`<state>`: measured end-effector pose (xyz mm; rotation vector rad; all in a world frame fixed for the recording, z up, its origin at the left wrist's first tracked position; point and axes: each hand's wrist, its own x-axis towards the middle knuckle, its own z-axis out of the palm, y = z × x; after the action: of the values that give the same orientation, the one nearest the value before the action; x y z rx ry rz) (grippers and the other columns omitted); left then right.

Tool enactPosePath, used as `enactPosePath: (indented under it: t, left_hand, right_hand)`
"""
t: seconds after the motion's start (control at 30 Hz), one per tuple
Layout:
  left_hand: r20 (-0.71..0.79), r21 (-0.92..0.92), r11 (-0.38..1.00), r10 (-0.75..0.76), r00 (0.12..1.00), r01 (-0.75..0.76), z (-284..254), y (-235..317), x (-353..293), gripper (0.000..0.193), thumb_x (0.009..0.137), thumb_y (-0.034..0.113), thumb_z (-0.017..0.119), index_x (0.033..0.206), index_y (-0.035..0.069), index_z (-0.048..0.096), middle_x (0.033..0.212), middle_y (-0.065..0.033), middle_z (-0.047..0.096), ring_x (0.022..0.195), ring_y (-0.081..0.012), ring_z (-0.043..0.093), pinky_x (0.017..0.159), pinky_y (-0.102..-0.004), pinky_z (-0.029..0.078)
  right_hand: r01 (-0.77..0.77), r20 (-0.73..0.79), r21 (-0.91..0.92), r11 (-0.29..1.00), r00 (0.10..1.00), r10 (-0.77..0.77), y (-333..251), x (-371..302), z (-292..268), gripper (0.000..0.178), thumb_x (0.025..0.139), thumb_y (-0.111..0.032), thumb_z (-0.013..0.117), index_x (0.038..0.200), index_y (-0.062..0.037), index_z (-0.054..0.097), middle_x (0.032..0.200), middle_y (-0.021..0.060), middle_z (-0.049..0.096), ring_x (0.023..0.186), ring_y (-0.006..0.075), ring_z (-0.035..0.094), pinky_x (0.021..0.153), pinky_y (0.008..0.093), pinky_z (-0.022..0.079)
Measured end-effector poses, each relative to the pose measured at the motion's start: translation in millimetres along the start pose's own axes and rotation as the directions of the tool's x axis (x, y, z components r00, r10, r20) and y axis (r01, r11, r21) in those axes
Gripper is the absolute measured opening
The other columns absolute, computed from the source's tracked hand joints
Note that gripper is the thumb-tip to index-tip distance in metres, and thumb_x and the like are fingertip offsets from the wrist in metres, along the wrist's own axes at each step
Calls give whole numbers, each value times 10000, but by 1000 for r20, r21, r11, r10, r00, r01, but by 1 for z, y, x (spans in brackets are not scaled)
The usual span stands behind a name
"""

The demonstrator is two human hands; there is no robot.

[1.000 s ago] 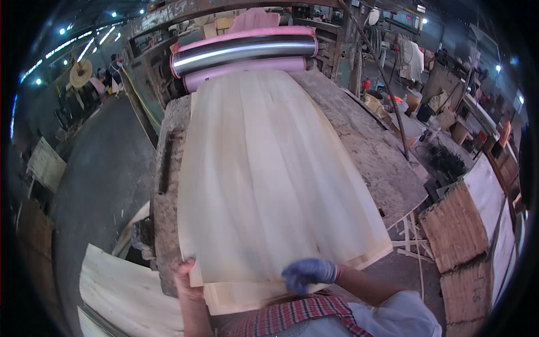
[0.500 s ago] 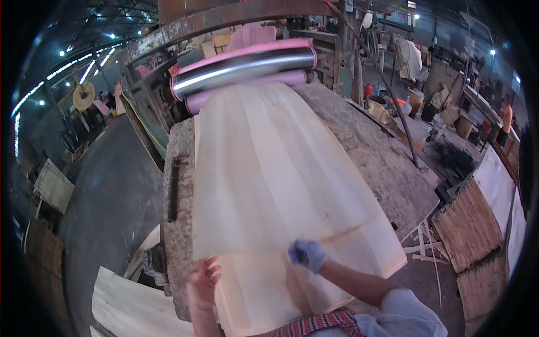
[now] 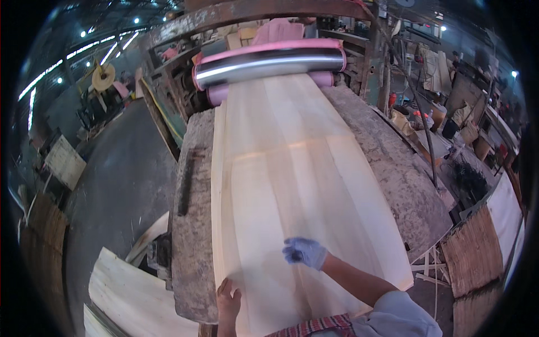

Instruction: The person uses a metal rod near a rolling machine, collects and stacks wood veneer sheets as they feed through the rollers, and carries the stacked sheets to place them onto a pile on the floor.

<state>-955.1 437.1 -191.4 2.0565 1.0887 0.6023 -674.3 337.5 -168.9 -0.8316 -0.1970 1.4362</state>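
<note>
A stack of pale wood veneer sheets [image 3: 303, 208] lies lengthwise in front of me. The top sheet [image 3: 275, 112] reaches up to the rollers, and its near edge crosses the stack well beyond my hands. My bare left hand [image 3: 229, 300] is at the near left edge of the stack, thumb and fingers apart, with no sheet visibly gripped. Above the middle of the stack is my right hand [image 3: 305, 252], in a pale blue glove with dark stains. Its fingers are loosely stretched out, and nothing shows in them. Whether it touches the veneer I cannot tell.
A shiny metal roller [image 3: 272, 63] with pink ends spans the far end, above a pink lower roller [image 3: 320, 79]. The stack rests on a rough, stained table [image 3: 387, 163]. Loose veneer sheets [image 3: 132, 295] lie at the lower left; brown sheets [image 3: 474, 253] stand at right.
The top veneer sheet has slid away from me toward the rollers, leaving its near edge far from my hands. My left hand has dropped nearer to me. My right hand's fingers have loosened.
</note>
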Motion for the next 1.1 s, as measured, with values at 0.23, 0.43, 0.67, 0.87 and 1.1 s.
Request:
enactPosePath:
  t: [0.23,0.43,0.67,0.87,1.1]
  left_hand:
    - [54,-27,997,-68,996,70,-13,0,-11,312,676,123,583,973,34,545,1109,-185,468,984,-309,476,809,-348,402]
    - [5,-350,931,-113,994,107,-46,48,-7,433,685,87,575,1098,21,462,956,-133,560,807,-196,559,706,-291,444]
    - [174,-890,437,69,982,127,-61,105,-2,432,630,-19,518,1061,-30,478,914,-103,564,736,-160,561,644,-251,456]
    - [117,-968,235,98,988,91,-89,127,22,370,661,92,501,1015,-19,496,863,-105,575,725,-188,575,645,-271,476]
    - [258,-966,-13,-23,966,257,-70,97,27,455,804,394,365,1024,12,482,763,-103,577,609,-190,562,487,-272,442]
  right_hand:
    - [-252,91,-69,965,962,258,75,-87,4,345,794,-152,516,1090,2,429,927,142,556,799,242,571,711,344,478]
    - [-87,225,-630,771,931,289,97,-139,35,316,835,-178,439,1107,-17,439,975,111,544,863,157,542,781,281,437]
    - [193,518,-612,767,830,205,117,-179,43,347,845,-229,433,1081,23,454,987,116,537,896,177,525,821,295,408]
    - [9,361,-309,951,926,109,109,-194,41,366,847,-252,430,1065,40,463,979,118,540,899,185,524,825,303,404]
    - [169,55,5,986,984,-169,15,-116,58,350,820,-275,479,910,60,522,799,107,559,690,192,537,638,310,443]
